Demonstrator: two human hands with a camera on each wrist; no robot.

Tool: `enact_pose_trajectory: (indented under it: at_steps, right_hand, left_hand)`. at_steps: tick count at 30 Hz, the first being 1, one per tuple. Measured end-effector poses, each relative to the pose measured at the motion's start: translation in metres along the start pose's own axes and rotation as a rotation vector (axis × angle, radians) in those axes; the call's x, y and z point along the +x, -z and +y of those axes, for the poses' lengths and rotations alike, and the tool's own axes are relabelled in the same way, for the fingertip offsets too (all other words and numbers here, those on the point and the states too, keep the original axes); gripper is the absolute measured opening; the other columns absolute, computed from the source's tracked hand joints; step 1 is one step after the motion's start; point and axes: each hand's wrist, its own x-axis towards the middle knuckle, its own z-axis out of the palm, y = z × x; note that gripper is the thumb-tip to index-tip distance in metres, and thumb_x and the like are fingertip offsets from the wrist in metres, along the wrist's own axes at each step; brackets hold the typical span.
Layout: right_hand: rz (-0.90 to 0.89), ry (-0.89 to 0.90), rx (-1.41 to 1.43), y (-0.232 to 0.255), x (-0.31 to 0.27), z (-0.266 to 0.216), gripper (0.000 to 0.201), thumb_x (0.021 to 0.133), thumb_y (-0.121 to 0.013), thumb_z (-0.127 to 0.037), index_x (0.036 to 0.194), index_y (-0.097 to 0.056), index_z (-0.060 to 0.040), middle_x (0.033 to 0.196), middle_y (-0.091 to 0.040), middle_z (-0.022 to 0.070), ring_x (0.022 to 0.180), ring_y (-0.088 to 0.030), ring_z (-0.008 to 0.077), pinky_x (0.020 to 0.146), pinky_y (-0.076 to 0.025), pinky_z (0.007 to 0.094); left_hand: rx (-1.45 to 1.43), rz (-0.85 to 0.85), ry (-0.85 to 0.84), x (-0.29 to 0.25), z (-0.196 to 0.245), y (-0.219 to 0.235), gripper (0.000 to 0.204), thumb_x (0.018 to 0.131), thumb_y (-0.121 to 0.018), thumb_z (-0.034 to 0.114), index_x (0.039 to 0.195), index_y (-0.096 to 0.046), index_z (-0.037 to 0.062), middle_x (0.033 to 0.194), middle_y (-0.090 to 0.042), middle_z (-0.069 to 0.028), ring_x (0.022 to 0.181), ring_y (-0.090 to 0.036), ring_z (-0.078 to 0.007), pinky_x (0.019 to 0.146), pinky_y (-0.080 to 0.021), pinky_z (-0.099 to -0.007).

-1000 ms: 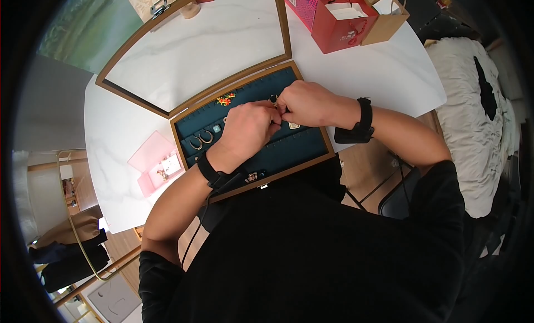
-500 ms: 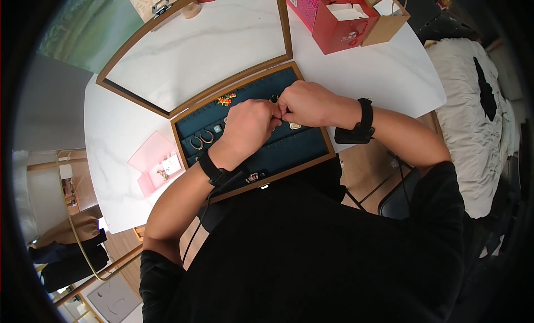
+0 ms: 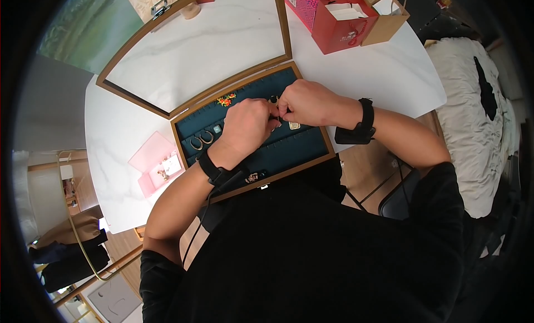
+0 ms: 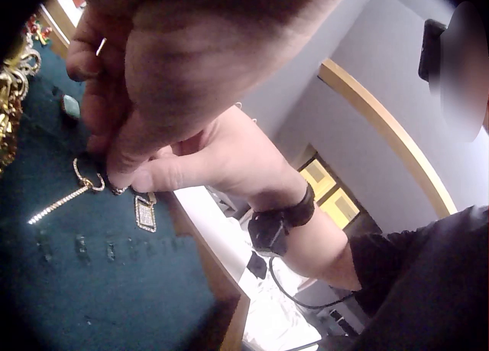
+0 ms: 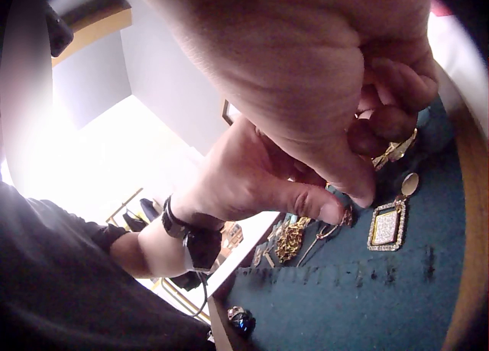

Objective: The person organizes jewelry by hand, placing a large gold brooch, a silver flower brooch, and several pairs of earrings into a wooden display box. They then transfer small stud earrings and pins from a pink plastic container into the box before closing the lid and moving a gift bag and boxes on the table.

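Both hands meet over the dark green lining of an open wooden jewelry case point(image 3: 300, 150). My left hand point(image 3: 245, 125) and right hand point(image 3: 311, 103) pinch a small sparkly jewelry piece point(image 5: 348, 216) between thumbs and fingers; much of it is hidden, and I cannot tell its kind. A thin, pale pin point(image 4: 101, 45) shows at the left fingers. Right by the fingertips lie a rectangular stone-set pendant earring point(image 5: 386, 227) and a gold bar-shaped drop earring point(image 4: 59, 206). Left of the hands are a turquoise square piece point(image 3: 217, 129) and hoop earrings point(image 3: 207, 136). An orange-red ornament point(image 3: 226, 99) lies farther back.
The case's clear, wood-framed lid point(image 3: 286, 31) stands raised behind. A pink box point(image 3: 146, 181) with small jewelry sits open at the left on the white table point(image 3: 108, 156). A red paper bag point(image 3: 342, 31) and a brown bag point(image 3: 384, 31) stand at the back right.
The left hand has shifted slightly to the left, and its fingers have moved a little. The right hand stays nearly in place, and the jewelry in the case has not moved.
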Motion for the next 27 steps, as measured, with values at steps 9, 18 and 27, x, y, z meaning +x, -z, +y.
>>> enact_pose_trajectory:
  at_steps: [9, 18, 27]
  right_hand:
    - [0.006, 0.017, -0.006, -0.0012, 0.0006, 0.0015, 0.012, 0.088, -0.082, -0.009, 0.099, -0.086, -0.0053, 0.085, -0.079, 0.0152, 0.081, -0.077, 0.0356, 0.076, -0.060, 0.0447]
    - [0.050, 0.030, 0.018, -0.0056, 0.0014, 0.0044, 0.008, 0.082, -0.078, -0.008, 0.087, -0.085, -0.0085, 0.084, -0.079, 0.0155, 0.086, -0.079, 0.0369, 0.077, -0.063, 0.0457]
    - [0.034, 0.015, 0.008, -0.0044, 0.0014, 0.0031, 0.008, 0.082, -0.078, -0.009, 0.086, -0.085, -0.0085, 0.085, -0.079, 0.0159, 0.087, -0.079, 0.0372, 0.078, -0.063, 0.0465]
  left_hand:
    - [-0.014, -0.018, 0.006, 0.0002, 0.0005, 0.0024, 0.024, 0.083, -0.094, 0.016, 0.105, -0.087, 0.0116, 0.105, -0.080, -0.0084, 0.093, -0.077, -0.0346, 0.084, -0.063, -0.0461]
    - [-0.065, -0.088, 0.038, 0.0029, -0.0013, 0.0006, 0.025, 0.084, -0.093, 0.013, 0.107, -0.086, 0.0078, 0.102, -0.077, -0.0097, 0.093, -0.078, -0.0320, 0.084, -0.062, -0.0449]
    - [-0.053, -0.068, 0.048, 0.0047, -0.0015, -0.0042, 0.024, 0.084, -0.095, 0.018, 0.105, -0.087, 0.0085, 0.096, -0.077, -0.0097, 0.091, -0.078, -0.0316, 0.081, -0.062, -0.0450]
